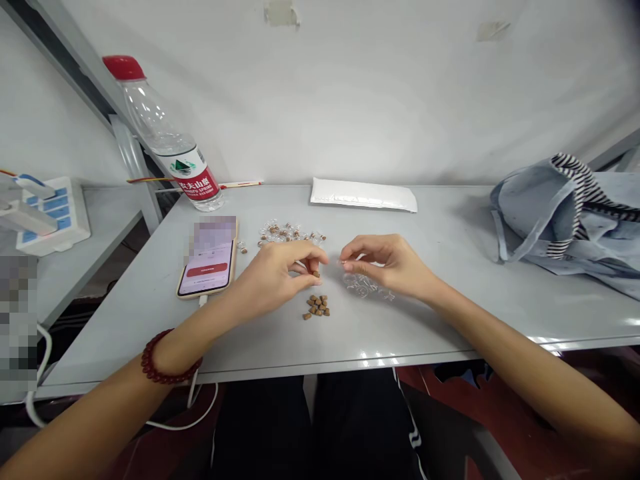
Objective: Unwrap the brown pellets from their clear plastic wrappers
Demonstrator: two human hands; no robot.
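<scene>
- Head view, your hands: both over the middle of the counter (pixel 400 333), close together, fingertips nearly meeting but not touching.
- Your left hand (pixel 277 277): narrow pinch, thumb and fingertips holding one brown cube (pixel 316 273). Red bead bracelet (pixel 170 357) on that wrist.
- Your right hand (pixel 385 263): narrow pinch too, fingertips (pixel 347 266) together. Maybe a clear piece there, too small to tell.
- Just below your right hand: loose clump of clear plastic shells (pixel 363 285), lying on the counter, right fingers just above it.
- Below and between your hands: small pile of brown cubes (pixel 317 307), not touching either hand.
- Past your hands, toward the wall: scattered row of clear capsules with brown bits inside (pixel 290 232).
- Left of that: phone (pixel 207 257) lying face up, screen lit, part blurred, white charging cable (pixel 200 413) running off the counter edge.
- Back left corner: water bottle (pixel 165 133), red cap, lying tilted against a metal frame.
- Back middle: white padded envelope (pixel 364 195), flat by the wall.
- Right end: folded denim bag (pixel 565 220) with striped strap.
- Far left, lower shelf: power strip (pixel 53 213).
</scene>
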